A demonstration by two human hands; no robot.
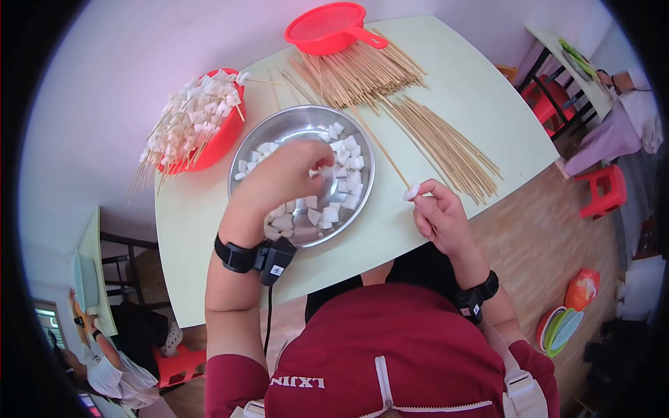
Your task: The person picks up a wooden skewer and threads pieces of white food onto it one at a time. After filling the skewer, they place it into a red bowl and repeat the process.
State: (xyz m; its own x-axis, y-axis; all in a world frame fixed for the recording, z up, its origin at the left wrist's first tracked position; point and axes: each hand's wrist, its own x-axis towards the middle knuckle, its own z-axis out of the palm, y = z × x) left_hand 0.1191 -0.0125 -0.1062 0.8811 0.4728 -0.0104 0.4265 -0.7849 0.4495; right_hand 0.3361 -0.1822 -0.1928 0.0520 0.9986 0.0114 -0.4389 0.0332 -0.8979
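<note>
My left hand (pixel 296 171) is over a round steel basin (pixel 240 191), its fingers curled and closed among the white pieces. Whatever lies between its fingertips is mostly hidden. Chunky cut white cubes (pixel 331 214) are scattered around the basin's floor. My right hand (pixel 444 217), to the right of the basin, pinches a white piece (pixel 411 193) at the near end of a bamboo skewer (pixel 380 144). The skewer slants away toward the pile of bare bamboo skewers (pixel 359 73). A second, looser row of skewers (pixel 442 150) lies just beyond my right hand.
A red basin (pixel 226 136) heaped with loaded skewers (pixel 191 118) stands left on the pale table (pixel 188 258). A red strainer (pixel 327 28) rests at the back on the skewer pile. Other people work at tables on both sides; a red stool (pixel 603 190) stands right.
</note>
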